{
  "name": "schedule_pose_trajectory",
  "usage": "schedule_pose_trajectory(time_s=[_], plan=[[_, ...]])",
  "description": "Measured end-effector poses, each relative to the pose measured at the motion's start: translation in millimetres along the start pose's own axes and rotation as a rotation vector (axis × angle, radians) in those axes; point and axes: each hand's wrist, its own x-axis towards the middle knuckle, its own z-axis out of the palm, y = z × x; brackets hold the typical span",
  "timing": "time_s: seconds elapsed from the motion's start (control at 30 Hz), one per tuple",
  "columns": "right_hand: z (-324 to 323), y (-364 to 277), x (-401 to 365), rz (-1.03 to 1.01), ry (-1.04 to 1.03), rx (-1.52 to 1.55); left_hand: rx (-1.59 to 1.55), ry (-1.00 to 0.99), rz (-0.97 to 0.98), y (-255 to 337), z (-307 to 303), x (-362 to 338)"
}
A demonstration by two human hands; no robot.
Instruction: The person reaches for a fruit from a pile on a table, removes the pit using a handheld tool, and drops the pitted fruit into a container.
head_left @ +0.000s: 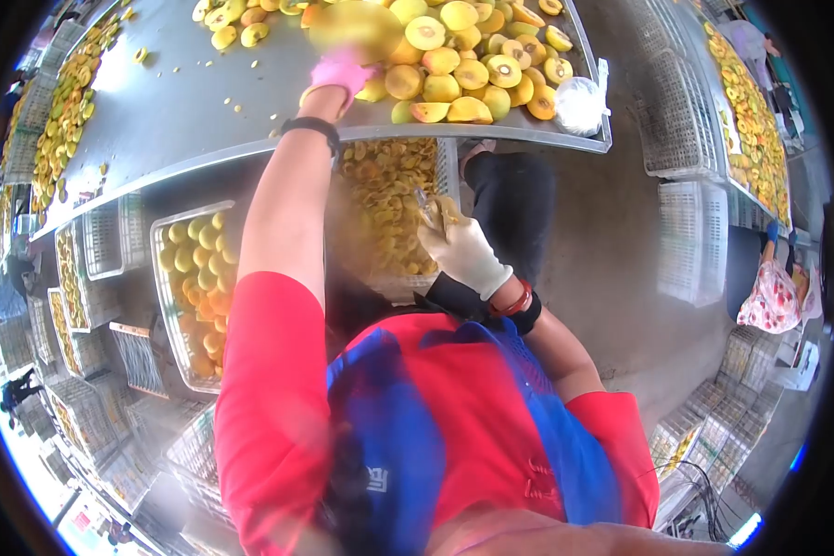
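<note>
At the table's near edge my left hand [340, 74], in a pink glove, reaches over the halved yellow fruit [443, 61], which look like peaches. A yellow blur covers its fingers, so what they hold I cannot tell. Lower and to the right, my right hand [463, 248] wears a white glove with stained fingertips. It is closed on a small metal tool [423, 200], whose tip points up and left. Beneath that hand, a crate [447, 167] is filled with brownish-yellow fruit scraps [389, 204].
The metal table [185, 93] has a raised rim and scattered bits. A clear plastic bundle [579, 105] lies at its right corner. A white crate of yellow fruit [199, 269] stands left of my arm. White crates [690, 232] line the right aisle, near another fruit-covered table [755, 120].
</note>
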Motion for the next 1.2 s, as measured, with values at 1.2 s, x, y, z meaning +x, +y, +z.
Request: schedule_pose_trajectory(time_s=[1.2], plan=[[4, -69, 4, -0.478, -0.043, 0.113, -1.516, 0.416, 0.115, 99, -37, -276]])
